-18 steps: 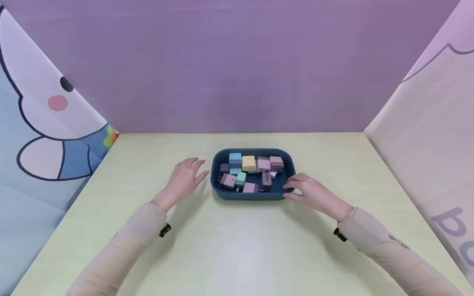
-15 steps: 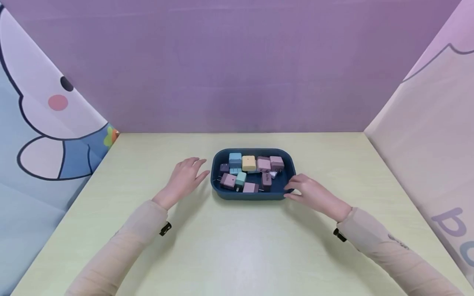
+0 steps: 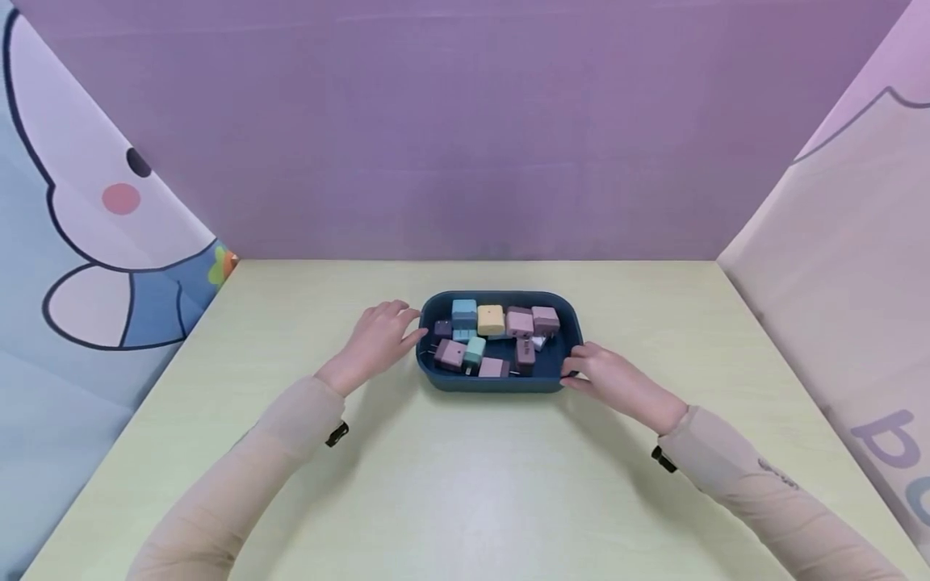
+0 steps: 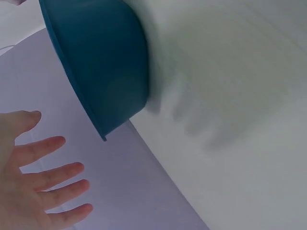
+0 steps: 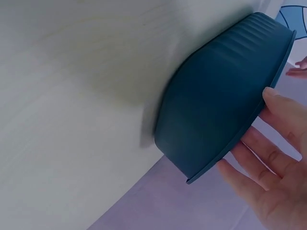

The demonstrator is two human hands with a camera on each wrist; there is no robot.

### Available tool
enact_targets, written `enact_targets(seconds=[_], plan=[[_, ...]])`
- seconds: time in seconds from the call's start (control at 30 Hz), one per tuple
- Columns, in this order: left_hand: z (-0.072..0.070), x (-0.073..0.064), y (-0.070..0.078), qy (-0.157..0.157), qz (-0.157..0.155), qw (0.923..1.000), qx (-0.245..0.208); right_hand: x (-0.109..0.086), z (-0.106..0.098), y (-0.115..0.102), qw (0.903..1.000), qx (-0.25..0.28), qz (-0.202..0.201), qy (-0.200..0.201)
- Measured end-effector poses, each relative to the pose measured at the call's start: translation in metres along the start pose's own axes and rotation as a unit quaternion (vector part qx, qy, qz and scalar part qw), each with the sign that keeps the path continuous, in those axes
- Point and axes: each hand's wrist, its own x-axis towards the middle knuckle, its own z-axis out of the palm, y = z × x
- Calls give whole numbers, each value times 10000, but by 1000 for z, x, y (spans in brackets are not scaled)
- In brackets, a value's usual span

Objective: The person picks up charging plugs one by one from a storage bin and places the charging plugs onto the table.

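A dark blue plastic tray (image 3: 501, 385) with rounded corners sits on the table, holding several block-shaped plug chargers with metal prongs. A blue charger (image 3: 464, 313), a yellow charger (image 3: 490, 319), a teal charger (image 3: 475, 350) and pink-and-mauve chargers (image 3: 450, 354) show among them. My right hand (image 3: 617, 378) pinches the rim at the right front corner. In the right wrist view the thumb (image 5: 271, 96) lies on the outer side, with fingers reaching behind the rim. My left hand (image 3: 376, 339) has its fingers spread at the tray's left rim, with its fingertips overlapping the edge in the head view.
The pale wooden table (image 3: 472, 484) extends around the tray on all sides. A purple backdrop (image 3: 465, 129) stands at its far edge. Printed cloth panels, the left panel (image 3: 87, 242) and the right panel (image 3: 843, 290), flank the table.
My left hand has moved right, up to the tray's left rim. The right hand's fingers have closed in on the rim at the right front corner.
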Motion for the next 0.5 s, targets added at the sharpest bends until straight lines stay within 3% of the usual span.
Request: enact_targets(seconds=[0.3,0.5], plan=[[-8,17,13,-365,459,9983,53,2,-1,0,9995,-24,102,-285],[-15,33,23,-932,801,9924,20,4,-2,1,9993,-12,116,-359]])
